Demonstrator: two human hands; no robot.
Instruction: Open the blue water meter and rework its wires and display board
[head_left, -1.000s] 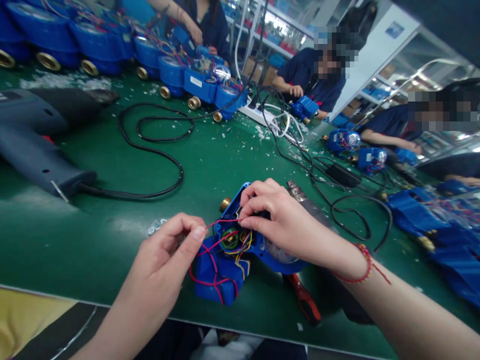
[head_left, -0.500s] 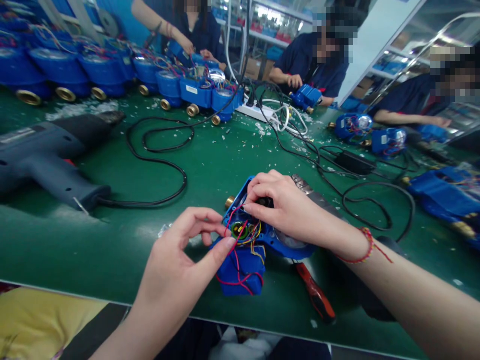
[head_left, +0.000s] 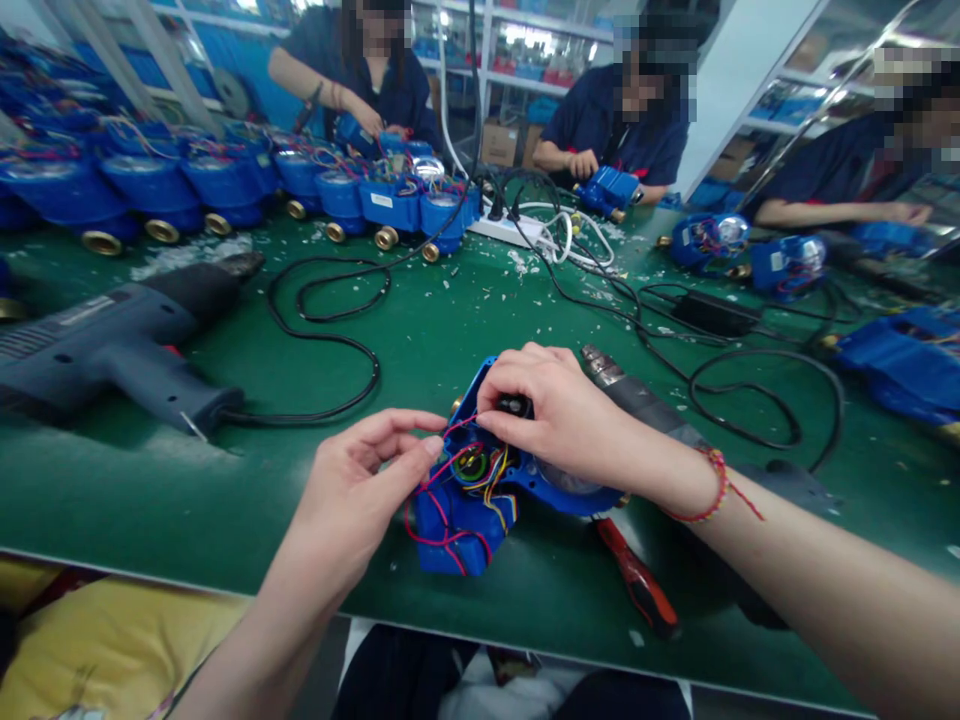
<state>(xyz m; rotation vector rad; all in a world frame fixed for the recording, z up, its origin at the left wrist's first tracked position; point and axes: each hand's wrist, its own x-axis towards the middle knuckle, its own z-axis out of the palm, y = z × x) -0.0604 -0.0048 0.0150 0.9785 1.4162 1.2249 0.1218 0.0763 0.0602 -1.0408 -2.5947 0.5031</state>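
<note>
Under my hands lies an opened blue meter housing (head_left: 559, 492) with a brass fitting at its far left, mostly covered by my right hand (head_left: 555, 405). Thumb and forefinger of that hand pinch a thin red wire (head_left: 459, 432) above the open cavity. My left hand (head_left: 367, 470), at the cavity's left side, has thumb and forefinger closed on the same wire. Inside sits a round green-rimmed part (head_left: 470, 463), with yellow, white and other coloured wires (head_left: 495, 478) beside it. A blue box (head_left: 450, 540) hangs toward me, red wire looped over it.
A grey heat gun (head_left: 142, 330) lies left, another heat gun (head_left: 637, 390) lies beyond my right forearm. A red-handled screwdriver (head_left: 637, 580) is near the front edge. Blue meters (head_left: 150, 180), cables and a power strip (head_left: 510, 228) stand farther back; several co-workers sit opposite.
My left thumb has come up to meet the forefinger, and that hand has shifted slightly left. The blue box has swung a little left. My right hand keeps its pinch.
</note>
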